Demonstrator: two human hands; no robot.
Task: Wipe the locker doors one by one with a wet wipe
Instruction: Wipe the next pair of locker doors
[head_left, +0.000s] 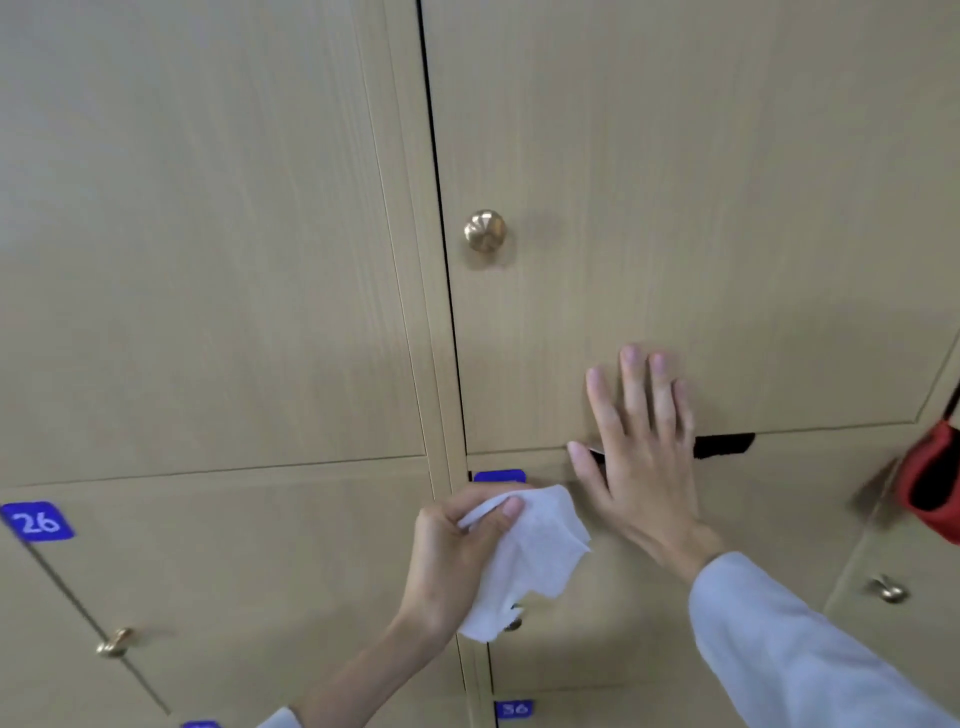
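Observation:
A white wet wipe (530, 556) hangs crumpled from my left hand (457, 551), which pinches it in front of a lower locker door (613, 623). My right hand (641, 447) lies flat with straight fingers against the bottom edge of the upper right locker door (675, 208), covering part of a dark gap below that door. That upper door has a brass knob (484, 231) near its left edge.
Beige locker doors fill the view, with the upper left door (208, 234) beside the dark seam. Blue number tags read 26 (37, 521) and 36 (513, 709). Small brass knobs (115, 643) sit lower down. A red and black object (930, 483) hangs at right.

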